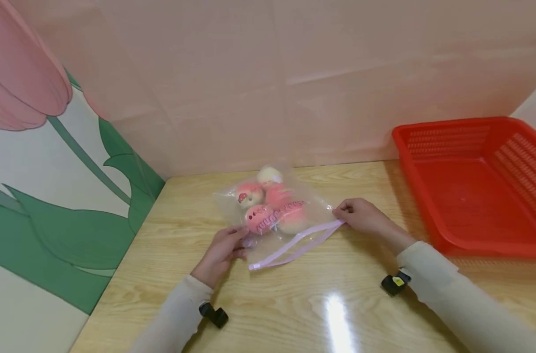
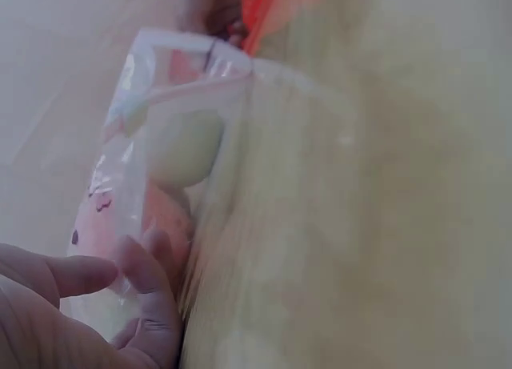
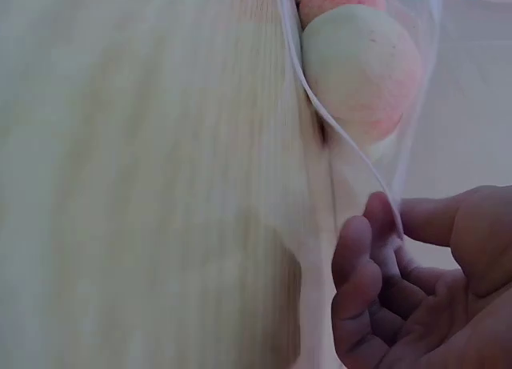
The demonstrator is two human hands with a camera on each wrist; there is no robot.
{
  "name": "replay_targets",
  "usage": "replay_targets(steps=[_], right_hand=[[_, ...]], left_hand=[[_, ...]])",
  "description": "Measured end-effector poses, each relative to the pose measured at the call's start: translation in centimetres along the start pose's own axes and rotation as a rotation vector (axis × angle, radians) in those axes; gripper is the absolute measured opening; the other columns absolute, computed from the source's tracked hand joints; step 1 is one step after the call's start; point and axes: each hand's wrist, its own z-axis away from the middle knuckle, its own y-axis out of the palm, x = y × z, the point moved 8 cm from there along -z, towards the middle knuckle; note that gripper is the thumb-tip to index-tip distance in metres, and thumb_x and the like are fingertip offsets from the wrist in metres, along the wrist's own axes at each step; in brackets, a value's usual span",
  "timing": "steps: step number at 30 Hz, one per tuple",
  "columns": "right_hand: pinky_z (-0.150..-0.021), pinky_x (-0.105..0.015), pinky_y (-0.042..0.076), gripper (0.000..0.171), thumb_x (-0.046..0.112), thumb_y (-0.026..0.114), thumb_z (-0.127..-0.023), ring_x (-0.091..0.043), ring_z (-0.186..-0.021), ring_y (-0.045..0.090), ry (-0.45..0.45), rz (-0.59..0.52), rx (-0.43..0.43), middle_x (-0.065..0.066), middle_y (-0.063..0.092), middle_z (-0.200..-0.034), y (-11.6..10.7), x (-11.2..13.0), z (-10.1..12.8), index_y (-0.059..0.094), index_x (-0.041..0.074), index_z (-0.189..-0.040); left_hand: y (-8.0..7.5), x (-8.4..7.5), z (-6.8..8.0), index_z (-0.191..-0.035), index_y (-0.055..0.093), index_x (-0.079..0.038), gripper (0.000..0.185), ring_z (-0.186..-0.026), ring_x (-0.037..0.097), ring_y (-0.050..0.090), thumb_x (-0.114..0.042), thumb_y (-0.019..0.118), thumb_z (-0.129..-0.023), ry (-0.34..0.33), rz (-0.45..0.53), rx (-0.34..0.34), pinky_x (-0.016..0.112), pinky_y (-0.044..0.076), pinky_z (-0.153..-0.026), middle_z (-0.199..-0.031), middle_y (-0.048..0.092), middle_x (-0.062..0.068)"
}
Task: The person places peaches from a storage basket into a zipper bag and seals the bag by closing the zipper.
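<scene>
A clear plastic zip bag (image 1: 309,215) with a lilac zip strip lies on the table, its mouth toward me and partly apart. Several round pink-and-cream peaches (image 1: 290,218) are inside, one pale peach (image 3: 360,65) close behind the strip in the right wrist view. At the bag's left side, my left hand (image 1: 224,247) holds the plastic between thumb and fingers, near the peaches. My right hand (image 1: 360,214) pinches the right end of the strip between thumb and forefinger; its other fingers are curled in the right wrist view.
A red plastic basket (image 1: 409,171) with slotted walls stands to the right, beside my right forearm. Behind the wooden table (image 1: 268,304) hangs a pinkish sheet (image 1: 250,88). A panel painted with tulips (image 1: 56,215) borders the left side.
</scene>
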Motion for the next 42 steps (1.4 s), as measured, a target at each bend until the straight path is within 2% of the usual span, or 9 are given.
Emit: replay_targets(steps=[14,19,23,26,29,33,37,39,42], right_hand=[[-0.057,-0.019,0.047,0.022,0.018,0.063,-0.098,-0.007,-0.069,0.057,-0.018,-0.050,0.065,-0.001,0.067,-0.077,-1.0,-3.2,4.1,0.068,-0.003,-0.099],[-0.055,-0.021,0.042,0.027,0.024,0.061,-0.099,-0.009,-0.067,0.052,0.021,-0.060,0.075,-0.001,0.063,-0.076,-1.2,-3.9,5.3,0.066,-0.002,-0.102],[-0.057,-0.022,0.045,0.031,0.027,0.054,-0.103,-0.011,-0.069,0.057,0.085,-0.175,0.138,-0.002,0.067,-0.082,-0.8,-4.6,5.8,0.058,-0.004,-0.110],[-0.061,-0.024,0.049,0.032,0.027,0.049,-0.105,-0.012,-0.072,0.062,0.112,-0.268,0.182,-0.003,0.070,-0.087,-0.3,-4.8,5.8,0.052,-0.003,-0.113],[-0.061,-0.026,0.050,0.032,0.029,0.049,-0.105,-0.012,-0.072,0.065,0.126,-0.309,0.193,-0.002,0.072,-0.089,-0.1,-4.9,5.6,0.048,-0.001,-0.115],[-0.060,-0.026,0.048,0.038,0.031,0.054,-0.103,-0.012,-0.072,0.065,0.142,-0.328,0.192,-0.002,0.073,-0.088,-0.2,-5.0,5.5,0.038,0.000,-0.119],[-0.059,-0.027,0.050,0.037,0.022,0.050,-0.105,-0.013,-0.073,0.061,0.068,-0.300,0.146,-0.007,0.066,-0.092,-0.7,-4.4,5.6,0.027,0.001,-0.125],[-0.058,-0.027,0.049,0.030,0.010,0.049,-0.103,-0.013,-0.073,0.058,-0.051,-0.220,0.077,-0.011,0.060,-0.095,-1.4,-3.5,5.6,0.030,-0.001,-0.123],[-0.061,-0.025,0.050,0.025,-0.011,0.053,-0.092,-0.015,-0.079,0.056,-0.292,0.012,-0.067,-0.013,0.054,-0.099,-2.5,-1.6,6.1,0.046,-0.002,-0.114]], left_hand=[[4.2,-1.3,-4.6,-0.124,0.064,0.000,0.034,-0.085,0.011,0.066,-0.018,0.067,-0.095,-0.006,0.085,0.060,0.023,0.057,-0.074,-0.093,0.070,-0.001],[5.7,-1.9,-5.8,-0.135,0.054,0.005,0.041,-0.086,0.010,0.070,-0.012,0.060,-0.099,0.023,0.237,0.204,0.021,0.060,-0.076,-0.096,0.072,0.002],[6.3,-2.1,-6.0,-0.147,0.041,0.002,0.048,-0.097,0.012,0.071,-0.001,0.051,-0.100,0.038,0.357,0.358,0.022,0.058,-0.087,-0.115,0.069,0.007],[6.1,-2.0,-5.8,-0.151,0.037,-0.003,0.055,-0.104,0.015,0.070,0.007,0.049,-0.098,0.053,0.375,0.412,0.024,0.056,-0.094,-0.129,0.063,0.011],[5.5,-1.7,-5.4,-0.151,0.038,-0.007,0.059,-0.107,0.016,0.069,0.010,0.050,-0.096,0.058,0.373,0.406,0.025,0.054,-0.098,-0.136,0.058,0.013],[4.2,-1.2,-5.0,-0.150,0.039,-0.007,0.054,-0.106,0.015,0.068,0.006,0.050,-0.098,0.094,0.388,0.328,0.024,0.055,-0.097,-0.133,0.058,0.013],[2.8,-1.5,-4.5,-0.142,0.045,0.000,0.049,-0.098,0.013,0.069,0.010,0.053,-0.095,0.261,0.256,0.220,0.022,0.058,-0.087,-0.127,0.061,0.012],[2.4,-2.1,-4.1,-0.134,0.053,0.002,0.046,-0.097,0.013,0.068,0.015,0.057,-0.090,0.410,0.081,0.188,0.023,0.059,-0.084,-0.124,0.063,0.014],[2.8,-3.3,-2.9,-0.121,0.063,0.002,0.044,-0.108,0.019,0.063,0.022,0.060,-0.082,0.686,-0.223,0.195,0.030,0.059,-0.083,-0.128,0.058,0.017]])
